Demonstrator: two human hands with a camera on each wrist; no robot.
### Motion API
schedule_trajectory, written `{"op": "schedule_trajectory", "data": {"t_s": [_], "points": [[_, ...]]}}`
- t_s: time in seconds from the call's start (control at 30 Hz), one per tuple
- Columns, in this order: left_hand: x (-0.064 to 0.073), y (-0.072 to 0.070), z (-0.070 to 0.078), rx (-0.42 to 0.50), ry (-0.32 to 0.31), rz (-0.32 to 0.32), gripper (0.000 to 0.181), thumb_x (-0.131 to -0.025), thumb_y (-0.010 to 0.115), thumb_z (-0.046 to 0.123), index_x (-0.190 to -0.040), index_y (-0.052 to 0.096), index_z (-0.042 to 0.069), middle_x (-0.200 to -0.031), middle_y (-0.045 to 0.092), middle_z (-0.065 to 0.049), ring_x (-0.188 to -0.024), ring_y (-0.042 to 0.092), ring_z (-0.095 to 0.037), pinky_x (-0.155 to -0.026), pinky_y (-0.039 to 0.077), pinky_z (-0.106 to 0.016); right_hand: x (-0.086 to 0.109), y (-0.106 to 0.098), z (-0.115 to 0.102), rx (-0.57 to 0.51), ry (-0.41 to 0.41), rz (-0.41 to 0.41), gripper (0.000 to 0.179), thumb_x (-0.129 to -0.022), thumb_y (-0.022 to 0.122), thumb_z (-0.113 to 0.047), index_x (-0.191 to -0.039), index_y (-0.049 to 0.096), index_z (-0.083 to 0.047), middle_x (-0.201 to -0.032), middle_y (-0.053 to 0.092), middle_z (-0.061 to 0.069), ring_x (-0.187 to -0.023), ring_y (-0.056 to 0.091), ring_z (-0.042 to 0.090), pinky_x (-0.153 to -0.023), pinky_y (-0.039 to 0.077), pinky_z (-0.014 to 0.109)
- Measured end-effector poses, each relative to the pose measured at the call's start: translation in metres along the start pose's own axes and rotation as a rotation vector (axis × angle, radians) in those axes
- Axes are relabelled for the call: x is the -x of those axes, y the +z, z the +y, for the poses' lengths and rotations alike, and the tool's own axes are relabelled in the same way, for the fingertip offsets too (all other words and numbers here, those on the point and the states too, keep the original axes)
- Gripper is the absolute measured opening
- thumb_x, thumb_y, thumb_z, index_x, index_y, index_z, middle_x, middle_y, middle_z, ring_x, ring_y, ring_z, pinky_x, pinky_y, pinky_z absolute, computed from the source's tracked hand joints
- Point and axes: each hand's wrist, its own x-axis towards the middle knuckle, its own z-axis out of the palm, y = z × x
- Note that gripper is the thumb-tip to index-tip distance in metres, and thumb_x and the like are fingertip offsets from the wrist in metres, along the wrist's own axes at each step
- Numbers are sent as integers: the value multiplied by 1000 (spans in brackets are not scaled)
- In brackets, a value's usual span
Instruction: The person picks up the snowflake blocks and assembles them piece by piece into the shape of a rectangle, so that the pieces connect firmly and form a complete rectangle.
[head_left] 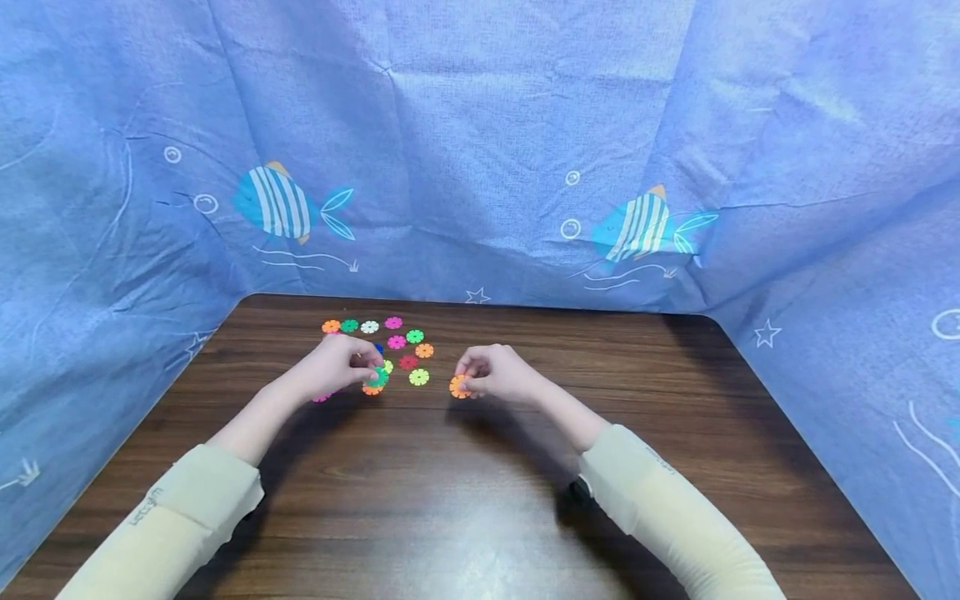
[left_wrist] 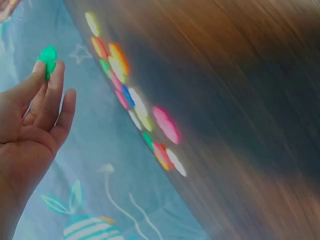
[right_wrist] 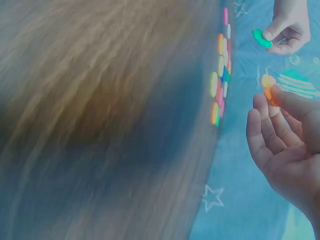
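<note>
My left hand (head_left: 341,364) pinches a green notched plastic disc (head_left: 378,377) between thumb and fingertips, above the scattered discs. In the left wrist view the same green disc (left_wrist: 48,61) stands up from the fingertips. To the right, my right hand (head_left: 501,373) pinches an orange notched disc (head_left: 459,386) by its edge. The right wrist view shows that orange disc (right_wrist: 269,89) held between thumb and forefinger, with the other fingers loosely bent. The two held discs are apart, with a gap between the hands.
Several flat flower-shaped discs lie on the brown wooden table (head_left: 420,500) around the left hand, among them a pink disc (head_left: 393,322), a white disc (head_left: 369,327) and a yellow-green disc (head_left: 418,377). A blue fish-print curtain (head_left: 480,150) surrounds the table's back and sides.
</note>
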Motion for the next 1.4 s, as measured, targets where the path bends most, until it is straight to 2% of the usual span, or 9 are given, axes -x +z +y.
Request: {"op": "schedule_trajectory", "data": {"t_s": [0.13,0.3,0.57,0.9,1.03,1.2,1.3,1.4], "points": [[-2,6,15,34,18,45,9,-80,75,10,-88,71,12,-77,68,5,-71,61,-8,-65,51,-27,15,-14,3,8,-18,33,9,-84,70,-5,-93,67,-4,-75,68,4,-63,66,19,-60,56,42],[-6,15,37,63,60,132,9,-79,76,11,-86,71,15,-76,67,7,-72,61,-8,-68,52,-28,34,-26,2,-87,-24,92,11,-83,71,-6,-94,68,-4,-75,68,9,-63,66,27,-61,55,48],[-20,32,72,138,155,261,7,-80,76,13,-84,70,15,-75,68,7,-68,60,-6,-63,52,-25,57,-35,-2,-204,31,210,17,-84,70,-8,-98,67,1,-81,70,14,-66,68,25,-61,57,38],[-29,51,105,226,236,413,4,-81,75,13,-83,71,13,-74,69,7,-67,61,-3,-61,53,-22,71,-42,-14,-398,119,330,24,-83,70,-6,-101,63,8,-82,70,15,-63,68,20,-66,56,48],[-32,56,113,273,258,442,5,-80,76,15,-82,71,13,-74,70,6,-65,61,-2,-60,53,-23,74,-41,-18,-449,126,339,24,-85,68,-5,-103,61,10,-81,70,14,-62,68,21,-66,56,49],[-33,62,118,270,265,445,7,-79,77,17,-83,72,14,-73,69,7,-65,60,-2,-59,53,-21,74,-37,-21,-491,129,351,26,-85,67,-5,-105,61,11,-79,70,10,-61,68,19,-64,57,44],[-32,65,121,263,272,441,7,-79,77,16,-83,72,14,-74,69,6,-65,60,-2,-60,53,-20,73,-34,-23,-493,135,354,25,-85,68,-5,-105,63,10,-78,70,9,-59,67,18,-65,56,47],[-31,66,123,268,292,440,7,-78,78,13,-83,73,13,-75,69,5,-65,60,-3,-60,54,-24,73,-31,-22,-491,140,345,26,-85,68,-6,-105,63,9,-78,70,11,-59,67,17,-67,55,51]]}}
